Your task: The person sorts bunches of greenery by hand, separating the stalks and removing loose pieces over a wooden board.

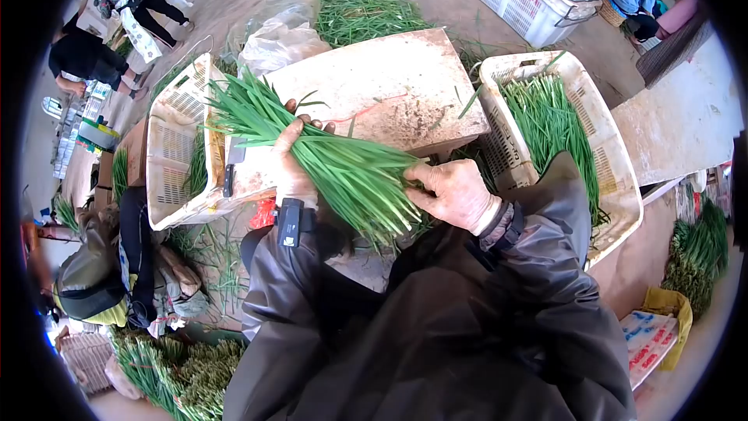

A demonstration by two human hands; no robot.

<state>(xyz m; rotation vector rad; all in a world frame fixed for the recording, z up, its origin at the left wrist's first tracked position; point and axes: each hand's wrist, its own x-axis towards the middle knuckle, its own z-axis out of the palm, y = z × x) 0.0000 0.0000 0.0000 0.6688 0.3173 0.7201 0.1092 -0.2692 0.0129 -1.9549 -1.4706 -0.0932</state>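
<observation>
A thick bunch of garlic chives (347, 168) lies slantwise across my lap side of the board, its leafy tips at the upper left and pale cut ends at the lower right. My left hand (291, 162) is wrapped round the middle of the bunch. At the stem end, my right hand (460, 193) pinches a few stems between thumb and fingers. Just beyond the bunch is a stained white work board (389, 86) with stray leaves on it. A knife (231, 168) rests at its left edge, partly hidden by the leaves.
A white crate (619, 164) at my right holds chives (549, 117); another crate (167, 164) stands at left. Behind the board lie a plastic bag (284, 43) and a chive heap (366, 15). Stacked crates (522, 4) stand farther back. Other people (93, 58) are at upper left and upper right.
</observation>
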